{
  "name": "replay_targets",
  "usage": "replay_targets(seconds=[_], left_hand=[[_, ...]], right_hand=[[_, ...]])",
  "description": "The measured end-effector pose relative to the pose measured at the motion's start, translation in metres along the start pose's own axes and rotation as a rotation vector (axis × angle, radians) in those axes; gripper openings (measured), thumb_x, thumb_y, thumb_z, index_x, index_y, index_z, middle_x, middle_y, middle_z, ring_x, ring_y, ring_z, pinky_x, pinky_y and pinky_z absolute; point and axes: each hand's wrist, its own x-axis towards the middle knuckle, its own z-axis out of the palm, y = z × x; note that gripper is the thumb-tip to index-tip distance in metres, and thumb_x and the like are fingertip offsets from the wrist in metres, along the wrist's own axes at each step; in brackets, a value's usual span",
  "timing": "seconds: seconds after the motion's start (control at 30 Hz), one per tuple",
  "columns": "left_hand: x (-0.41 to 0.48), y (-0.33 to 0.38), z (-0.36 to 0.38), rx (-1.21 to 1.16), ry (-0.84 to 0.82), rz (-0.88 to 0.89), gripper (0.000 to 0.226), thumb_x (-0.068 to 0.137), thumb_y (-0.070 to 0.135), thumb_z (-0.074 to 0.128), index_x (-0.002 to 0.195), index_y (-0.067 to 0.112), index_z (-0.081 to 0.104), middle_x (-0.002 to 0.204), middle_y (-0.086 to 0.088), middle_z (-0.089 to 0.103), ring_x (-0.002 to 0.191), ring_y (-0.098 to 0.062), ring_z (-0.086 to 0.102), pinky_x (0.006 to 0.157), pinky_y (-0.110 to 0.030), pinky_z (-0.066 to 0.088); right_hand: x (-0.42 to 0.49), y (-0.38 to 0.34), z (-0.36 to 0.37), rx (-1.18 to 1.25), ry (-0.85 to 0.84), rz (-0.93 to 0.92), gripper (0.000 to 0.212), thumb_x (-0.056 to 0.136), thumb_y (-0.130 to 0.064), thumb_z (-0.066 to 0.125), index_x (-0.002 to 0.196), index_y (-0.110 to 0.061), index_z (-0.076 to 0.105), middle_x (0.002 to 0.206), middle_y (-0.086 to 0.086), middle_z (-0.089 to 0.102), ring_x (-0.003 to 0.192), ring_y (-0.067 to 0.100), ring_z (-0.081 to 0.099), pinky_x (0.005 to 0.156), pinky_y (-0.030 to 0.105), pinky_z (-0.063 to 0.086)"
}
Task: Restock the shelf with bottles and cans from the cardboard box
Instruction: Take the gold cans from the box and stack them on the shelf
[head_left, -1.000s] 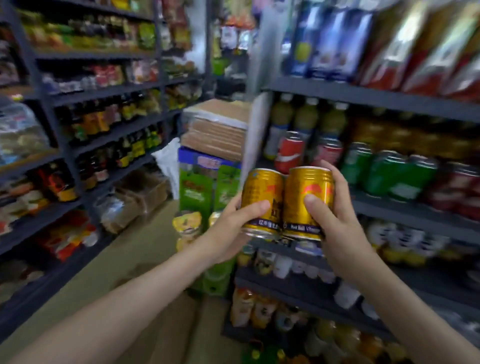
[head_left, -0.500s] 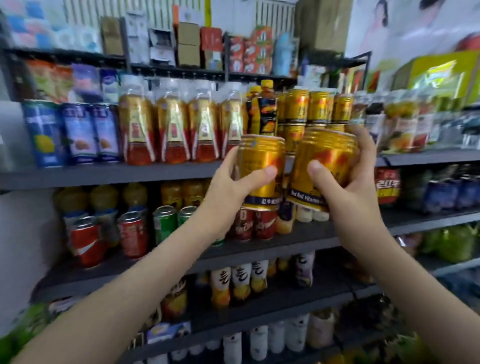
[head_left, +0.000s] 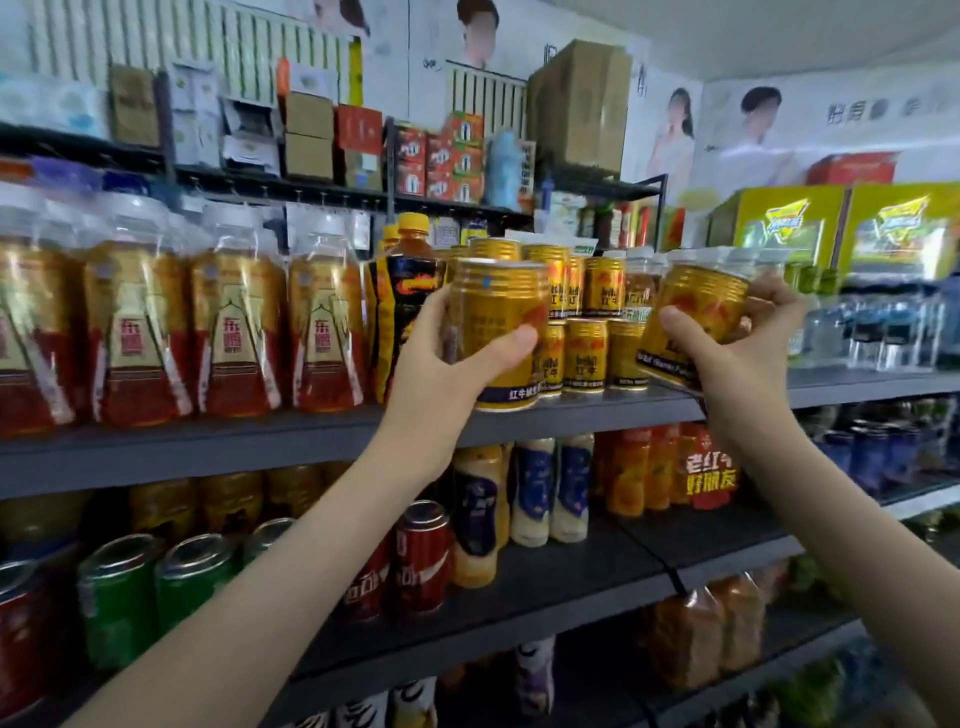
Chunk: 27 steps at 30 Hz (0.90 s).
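Hands just parted at the shelf (head_left: 597, 413) front edge: left hand (head_left: 441, 366) grips left can (head_left: 501, 317) upright, right hand (head_left: 740, 358) grips right can (head_left: 698, 304) tilted, by the stacked gold cans (head_left: 587, 353); placement likely next

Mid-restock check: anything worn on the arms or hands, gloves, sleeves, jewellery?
Nothing worn shows. The left hand and right hand are ungloved, no rings visible; the left forearm and right forearm are bare to the frame's edge, without sleeve, watch or bracelet.
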Motion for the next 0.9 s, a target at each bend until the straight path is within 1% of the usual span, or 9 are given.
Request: replay_targets(seconds=[0.1,0.2,0.3,0.4,0.47,0.53,0.67,0.8,0.9], left_hand=[[0.012,-0.024,0.02,0.066,0.074,0.018,0.069,0.062,0.044,0.084,0.122,0.035,0.053,0.116,0.015,0.064,0.108,0.001,0.059,0.088,-0.021,0.047],[0.028,-0.038,0.042,0.157,0.179,0.063,0.061,0.064,0.041,0.079,0.119,0.039,0.051,0.119,0.014,0.062,0.106,0.004,0.058,0.084,-0.015,0.046],[0.048,-0.05,0.064,0.248,0.262,0.092,0.063,0.064,0.046,0.083,0.117,0.048,0.049,0.123,0.015,0.059,0.111,0.003,0.055,0.09,-0.02,0.045],[0.062,-0.062,0.081,0.315,0.353,0.099,0.072,0.057,0.054,0.078,0.121,0.05,0.045,0.129,0.016,0.049,0.121,-0.002,0.048,0.101,-0.028,0.042],[0.066,-0.065,0.088,0.359,0.402,0.074,0.078,0.053,0.06,0.076,0.122,0.054,0.042,0.131,0.016,0.043,0.126,-0.007,0.042,0.107,-0.033,0.039],[0.068,-0.067,0.089,0.374,0.425,0.043,0.074,0.051,0.061,0.077,0.116,0.06,0.042,0.134,0.014,0.045,0.126,-0.007,0.044,0.108,-0.036,0.039],[0.07,-0.066,0.085,0.385,0.439,-0.019,0.078,0.053,0.059,0.078,0.125,0.043,0.052,0.13,0.01,0.055,0.121,-0.008,0.052,0.105,-0.039,0.043],[0.07,-0.062,0.083,0.358,0.439,-0.107,0.078,0.056,0.059,0.078,0.125,0.031,0.057,0.117,0.011,0.066,0.111,-0.011,0.061,0.099,-0.043,0.047],[0.069,-0.061,0.08,0.337,0.396,-0.125,0.062,0.068,0.048,0.079,0.123,0.028,0.06,0.111,0.011,0.069,0.104,-0.009,0.064,0.098,-0.041,0.048]], right_hand=[[0.039,0.031,-0.009,-0.015,-0.043,-0.015,0.07,0.075,-0.023,0.08,0.119,-0.027,0.026,0.128,0.006,0.045,0.112,0.019,0.058,0.094,0.044,0.053],[0.077,0.05,-0.003,0.054,-0.149,0.003,0.07,0.079,-0.018,0.077,0.122,-0.026,0.022,0.125,0.001,0.044,0.108,0.016,0.059,0.092,0.039,0.054],[0.112,0.068,0.008,0.089,-0.239,-0.005,0.077,0.078,-0.016,0.078,0.125,-0.03,0.018,0.124,0.002,0.046,0.11,0.017,0.058,0.092,0.035,0.053],[0.136,0.088,0.021,0.084,-0.333,0.01,0.084,0.074,-0.016,0.081,0.129,-0.029,0.019,0.116,0.0,0.053,0.104,0.017,0.061,0.094,0.04,0.051],[0.144,0.098,0.03,0.088,-0.385,0.031,0.085,0.074,-0.015,0.081,0.131,-0.026,0.018,0.115,0.004,0.056,0.095,0.01,0.062,0.091,0.035,0.052],[0.147,0.108,0.038,0.112,-0.414,0.057,0.081,0.076,-0.015,0.08,0.126,-0.028,0.018,0.111,0.0,0.056,0.094,0.007,0.061,0.092,0.035,0.051],[0.149,0.12,0.052,0.081,-0.433,0.048,0.077,0.073,-0.022,0.082,0.12,-0.029,0.021,0.108,-0.002,0.057,0.101,0.014,0.06,0.096,0.04,0.049],[0.148,0.116,0.06,0.025,-0.496,0.017,0.072,0.077,-0.019,0.079,0.124,-0.02,0.025,0.103,-0.004,0.055,0.088,0.0,0.056,0.073,0.019,0.046],[0.149,0.117,0.059,-0.022,-0.525,0.01,0.072,0.079,-0.02,0.077,0.128,-0.018,0.025,0.097,-0.01,0.052,0.084,-0.002,0.054,0.064,0.014,0.041]])
